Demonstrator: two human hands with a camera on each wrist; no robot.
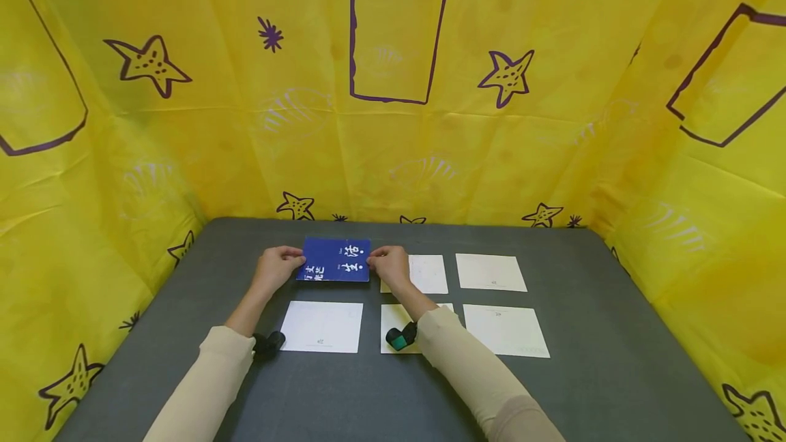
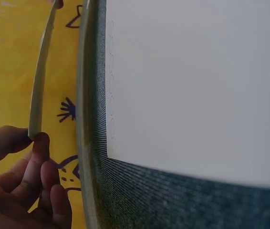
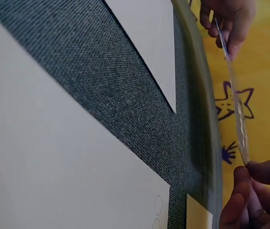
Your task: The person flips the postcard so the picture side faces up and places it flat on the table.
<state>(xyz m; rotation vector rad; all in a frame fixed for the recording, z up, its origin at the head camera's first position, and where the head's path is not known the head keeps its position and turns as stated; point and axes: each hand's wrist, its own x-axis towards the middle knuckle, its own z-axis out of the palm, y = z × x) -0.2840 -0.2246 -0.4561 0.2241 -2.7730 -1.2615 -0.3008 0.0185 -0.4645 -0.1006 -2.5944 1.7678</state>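
A blue postcard (image 1: pixel 334 261) with white handwritten-style characters is held between both hands in the head view, at the back left of the rows of cards. My left hand (image 1: pixel 274 270) pinches its left edge between thumb and fingers. Its right edge is pinched by my right hand (image 1: pixel 391 268). In the left wrist view the postcard (image 2: pixel 39 81) appears edge-on, raised off the table and slightly bowed. The right wrist view also has the postcard (image 3: pixel 236 100) edge-on, with a hand at each end.
Several white cards lie in two rows on the dark grey table (image 1: pixel 344 394): front left (image 1: pixel 322 327), back middle (image 1: pixel 428 274), back right (image 1: pixel 491 273) and front right (image 1: pixel 512 334). My right forearm partly covers the front middle card (image 1: pixel 393 316). Yellow patterned cloth (image 1: pixel 393 142) surrounds the table.
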